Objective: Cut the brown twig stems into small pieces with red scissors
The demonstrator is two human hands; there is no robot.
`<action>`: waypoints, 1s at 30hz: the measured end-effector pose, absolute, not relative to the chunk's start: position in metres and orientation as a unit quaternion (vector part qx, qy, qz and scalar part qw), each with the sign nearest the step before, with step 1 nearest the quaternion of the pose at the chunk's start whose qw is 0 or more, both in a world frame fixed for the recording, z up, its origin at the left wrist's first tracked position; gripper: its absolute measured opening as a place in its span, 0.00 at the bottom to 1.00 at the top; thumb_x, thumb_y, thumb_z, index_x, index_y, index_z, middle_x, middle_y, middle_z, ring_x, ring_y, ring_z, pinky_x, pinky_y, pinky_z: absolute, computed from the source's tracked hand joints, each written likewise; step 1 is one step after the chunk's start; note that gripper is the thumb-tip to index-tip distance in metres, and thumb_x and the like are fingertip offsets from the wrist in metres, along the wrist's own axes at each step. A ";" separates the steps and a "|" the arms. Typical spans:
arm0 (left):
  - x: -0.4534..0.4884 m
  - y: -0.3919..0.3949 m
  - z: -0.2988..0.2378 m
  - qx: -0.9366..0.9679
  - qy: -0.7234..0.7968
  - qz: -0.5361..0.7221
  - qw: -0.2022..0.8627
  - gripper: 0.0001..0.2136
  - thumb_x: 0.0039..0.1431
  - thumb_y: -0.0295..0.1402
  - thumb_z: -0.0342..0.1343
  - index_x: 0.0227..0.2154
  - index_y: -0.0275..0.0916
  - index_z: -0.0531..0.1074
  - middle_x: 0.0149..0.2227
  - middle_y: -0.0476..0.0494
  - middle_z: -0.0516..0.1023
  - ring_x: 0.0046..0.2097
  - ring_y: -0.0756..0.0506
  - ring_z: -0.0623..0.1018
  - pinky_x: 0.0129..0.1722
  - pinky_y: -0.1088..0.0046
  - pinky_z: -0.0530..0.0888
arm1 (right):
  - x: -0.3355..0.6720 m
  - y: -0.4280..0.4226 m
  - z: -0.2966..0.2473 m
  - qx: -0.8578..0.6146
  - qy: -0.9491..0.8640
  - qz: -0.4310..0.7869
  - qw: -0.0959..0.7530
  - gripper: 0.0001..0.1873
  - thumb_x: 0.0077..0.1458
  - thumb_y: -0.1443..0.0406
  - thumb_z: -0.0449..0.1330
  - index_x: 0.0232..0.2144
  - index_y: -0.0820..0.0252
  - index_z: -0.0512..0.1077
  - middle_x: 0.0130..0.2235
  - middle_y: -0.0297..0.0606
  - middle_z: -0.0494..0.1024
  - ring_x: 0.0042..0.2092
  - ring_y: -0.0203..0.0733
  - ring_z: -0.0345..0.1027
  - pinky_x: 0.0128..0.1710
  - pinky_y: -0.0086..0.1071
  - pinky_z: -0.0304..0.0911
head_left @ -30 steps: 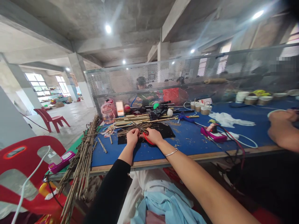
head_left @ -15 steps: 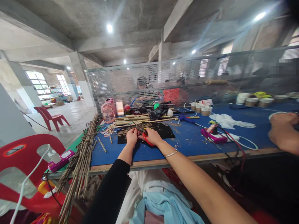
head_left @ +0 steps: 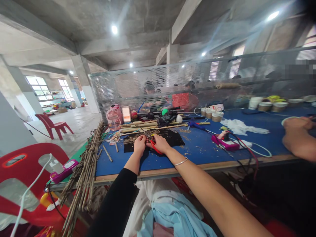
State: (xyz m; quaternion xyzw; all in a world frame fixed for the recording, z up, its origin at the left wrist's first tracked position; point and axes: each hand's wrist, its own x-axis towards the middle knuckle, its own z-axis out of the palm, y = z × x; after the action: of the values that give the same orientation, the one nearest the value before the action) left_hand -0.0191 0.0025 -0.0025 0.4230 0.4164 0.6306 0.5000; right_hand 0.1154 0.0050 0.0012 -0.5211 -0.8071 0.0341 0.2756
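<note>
head view: red-handled scissors point(head_left: 156, 148) are over the middle of the blue surface point(head_left: 197, 159), above a black cloth point(head_left: 178, 141), their blades pointing far and to the left. the right hand point(head_left: 159, 143) is wrapped round the red handles; a silver bracelet point(head_left: 181, 161) circles that wrist. the left hand point(head_left: 140, 144) is just beside it, thumb and fingers curled inward close to the blades; whatever it may pinch is too small to make out, so i cannot tell what it has hold of. thin twigs point(head_left: 129, 140) lie on the cloth, mostly to the left of the hands and beyond them.

left of the cloth, short cut sticks point(head_left: 108, 153) lie on the surface, and farther left a long bundle of sticks point(head_left: 85, 171) hangs over the near edge. on the far side are pale poles point(head_left: 140, 124), a pink bottle point(head_left: 114, 120), a green ball point(head_left: 164, 112), a white ball point(head_left: 179, 119) and crumpled black plastic point(head_left: 167, 119). to the right are a blue glue gun point(head_left: 197, 125), a purple power strip point(head_left: 225, 143), a crumpled white bag point(head_left: 240, 126) and some small cups point(head_left: 217, 116). another person's hand point(head_left: 297, 126) is at the far right of the scene, blurred. a perforated metal screen point(head_left: 128, 86) stands along the far edge, and a red chair point(head_left: 53, 197) is at the near left.
</note>
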 end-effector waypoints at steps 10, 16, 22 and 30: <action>-0.018 0.000 0.000 0.406 0.371 0.636 0.541 0.16 0.42 0.43 0.60 0.26 0.35 0.66 0.21 0.53 0.66 0.19 0.56 0.64 0.19 0.81 0.61 | 0.116 -0.004 0.009 -0.541 -0.793 0.057 0.274 0.23 0.49 0.47 0.54 0.38 0.59 0.65 0.37 0.40 0.74 0.38 0.41 0.68 0.31 0.28 0.53; -0.020 0.002 -0.002 0.400 0.371 0.649 0.531 0.14 0.42 0.41 0.60 0.25 0.34 0.67 0.20 0.52 0.67 0.21 0.55 0.66 0.21 0.80 0.64 | 0.117 -0.003 0.011 -0.564 -0.786 0.054 0.249 0.27 0.47 0.42 0.51 0.35 0.58 0.67 0.35 0.41 0.76 0.39 0.44 0.70 0.30 0.28 0.53; -0.022 0.005 -0.003 0.373 0.395 0.659 0.521 0.10 0.44 0.36 0.59 0.26 0.33 0.69 0.21 0.50 0.69 0.22 0.54 0.68 0.22 0.78 0.66 | 0.118 0.000 0.009 -0.576 -0.783 0.040 0.231 0.30 0.46 0.39 0.48 0.34 0.58 0.67 0.35 0.43 0.76 0.39 0.46 0.70 0.31 0.29 0.54; -0.024 0.006 -0.004 0.365 0.460 0.670 0.454 0.08 0.44 0.33 0.59 0.27 0.33 0.71 0.22 0.48 0.71 0.22 0.53 0.69 0.22 0.79 0.66 | 0.119 -0.001 0.007 -0.551 -0.796 0.049 0.245 0.31 0.46 0.40 0.50 0.38 0.58 0.65 0.40 0.42 0.75 0.41 0.44 0.69 0.33 0.29 0.56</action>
State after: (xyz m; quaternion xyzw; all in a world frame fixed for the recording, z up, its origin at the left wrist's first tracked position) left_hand -0.0239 0.0062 -0.0036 0.3650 0.4600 0.6698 0.4545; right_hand 0.1188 -0.0009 0.0075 -0.5507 -0.7964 0.0494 0.2452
